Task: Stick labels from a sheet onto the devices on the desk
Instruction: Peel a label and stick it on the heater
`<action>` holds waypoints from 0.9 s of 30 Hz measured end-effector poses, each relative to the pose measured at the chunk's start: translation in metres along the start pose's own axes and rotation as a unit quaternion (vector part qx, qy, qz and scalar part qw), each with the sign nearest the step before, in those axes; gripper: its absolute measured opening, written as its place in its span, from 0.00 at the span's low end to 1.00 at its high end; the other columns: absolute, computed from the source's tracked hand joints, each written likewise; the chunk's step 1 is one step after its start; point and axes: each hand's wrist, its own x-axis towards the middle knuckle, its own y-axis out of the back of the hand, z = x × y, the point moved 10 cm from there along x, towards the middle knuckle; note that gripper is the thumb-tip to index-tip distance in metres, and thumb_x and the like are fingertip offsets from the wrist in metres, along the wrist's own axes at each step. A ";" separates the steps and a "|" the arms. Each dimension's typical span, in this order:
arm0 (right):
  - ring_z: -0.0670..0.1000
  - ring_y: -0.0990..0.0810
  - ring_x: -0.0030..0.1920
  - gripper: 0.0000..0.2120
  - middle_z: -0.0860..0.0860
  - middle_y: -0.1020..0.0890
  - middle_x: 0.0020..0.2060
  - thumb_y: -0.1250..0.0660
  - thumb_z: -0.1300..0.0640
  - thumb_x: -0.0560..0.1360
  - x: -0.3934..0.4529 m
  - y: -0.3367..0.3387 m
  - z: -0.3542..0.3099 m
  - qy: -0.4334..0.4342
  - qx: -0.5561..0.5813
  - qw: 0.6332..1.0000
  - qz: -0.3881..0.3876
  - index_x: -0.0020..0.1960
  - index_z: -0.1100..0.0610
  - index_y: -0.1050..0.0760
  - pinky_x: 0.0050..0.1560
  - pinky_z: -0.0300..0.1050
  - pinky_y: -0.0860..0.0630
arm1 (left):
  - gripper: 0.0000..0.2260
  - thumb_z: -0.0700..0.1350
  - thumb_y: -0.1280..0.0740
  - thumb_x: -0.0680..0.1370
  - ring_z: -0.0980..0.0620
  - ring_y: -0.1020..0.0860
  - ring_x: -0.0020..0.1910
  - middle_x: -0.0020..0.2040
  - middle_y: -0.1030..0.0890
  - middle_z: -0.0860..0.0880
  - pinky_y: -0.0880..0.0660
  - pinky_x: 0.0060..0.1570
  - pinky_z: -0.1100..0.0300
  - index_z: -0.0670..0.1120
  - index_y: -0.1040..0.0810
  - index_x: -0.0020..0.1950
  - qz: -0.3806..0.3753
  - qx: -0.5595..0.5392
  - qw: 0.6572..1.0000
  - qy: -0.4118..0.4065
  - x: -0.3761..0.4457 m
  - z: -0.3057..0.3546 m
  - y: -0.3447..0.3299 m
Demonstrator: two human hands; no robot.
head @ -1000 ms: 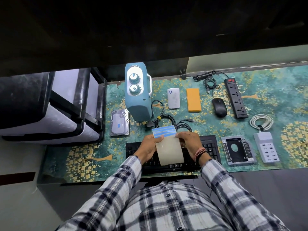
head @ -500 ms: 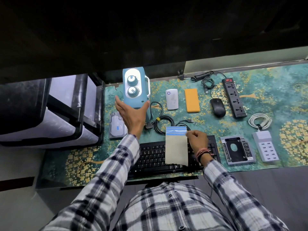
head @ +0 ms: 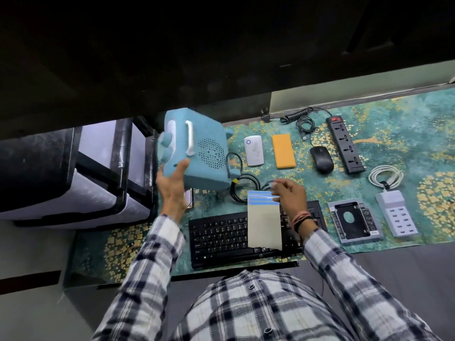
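My left hand [head: 172, 185] grips the lower end of a blue box-shaped device with two knobs [head: 197, 153] and has it tipped over, its grille side facing up. My right hand [head: 289, 198] pinches the top right corner of a label sheet [head: 264, 222], beige with blue strips at its top, and holds it above the black keyboard [head: 221, 237]. A hard drive [head: 189, 201] lies mostly hidden behind my left wrist.
On the patterned desk mat [head: 406, 143] lie a white device [head: 254, 150], an orange power bank [head: 283, 150], a black mouse [head: 321, 159], a power strip [head: 344, 146], a drive caddy [head: 352, 221], a white USB charger [head: 396, 216] and coiled cables [head: 242, 185]. Stacked drawers [head: 73, 173] stand at left.
My left hand left the sheet, reached to the blue device, took hold of it and tipped it onto its side. My right hand now holds the sheet alone.
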 end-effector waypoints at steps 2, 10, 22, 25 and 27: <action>0.52 0.19 0.39 0.05 0.54 0.16 0.38 0.31 0.61 0.76 0.007 0.001 -0.016 0.031 0.018 0.999 0.014 0.51 0.58 0.17 0.39 0.45 0.20 | 0.33 0.50 0.20 0.66 0.41 0.18 0.59 0.61 0.17 0.41 0.18 0.48 0.35 0.42 0.23 0.68 -0.016 -0.050 0.998 0.031 -0.007 -0.012 0.015; 0.51 0.17 0.46 0.08 0.53 0.14 0.47 0.30 0.56 0.76 0.010 -0.038 -0.078 0.154 0.029 0.988 -0.016 0.54 0.56 0.17 0.45 0.48 0.17 | 0.20 0.54 0.32 0.74 0.43 0.19 0.57 0.57 0.15 0.44 0.23 0.52 0.47 0.48 0.19 0.63 -0.038 -0.178 0.974 0.132 -0.040 -0.049 0.020; 0.52 0.16 0.46 0.07 0.50 0.15 0.46 0.31 0.55 0.77 0.006 -0.076 -0.073 0.187 -0.040 0.981 -0.030 0.53 0.55 0.17 0.49 0.54 0.17 | 0.21 0.54 0.35 0.77 0.42 0.18 0.55 0.54 0.15 0.44 0.18 0.48 0.41 0.47 0.22 0.67 -0.021 -0.222 0.958 0.183 -0.061 -0.089 0.023; 0.49 0.16 0.47 0.07 0.49 0.14 0.46 0.31 0.56 0.77 0.006 -0.075 -0.074 0.196 -0.057 0.979 -0.028 0.53 0.55 0.17 0.49 0.52 0.18 | 0.19 0.54 0.35 0.77 0.42 0.19 0.55 0.52 0.15 0.43 0.20 0.52 0.37 0.47 0.21 0.64 -0.033 -0.223 0.957 0.183 -0.062 -0.090 0.019; 0.49 0.16 0.48 0.07 0.50 0.14 0.47 0.31 0.57 0.77 0.006 -0.076 -0.074 0.199 -0.060 0.977 -0.045 0.52 0.56 0.16 0.51 0.50 0.18 | 0.18 0.54 0.35 0.77 0.42 0.19 0.55 0.52 0.15 0.43 0.21 0.53 0.36 0.47 0.21 0.64 -0.034 -0.224 0.957 0.182 -0.061 -0.091 0.019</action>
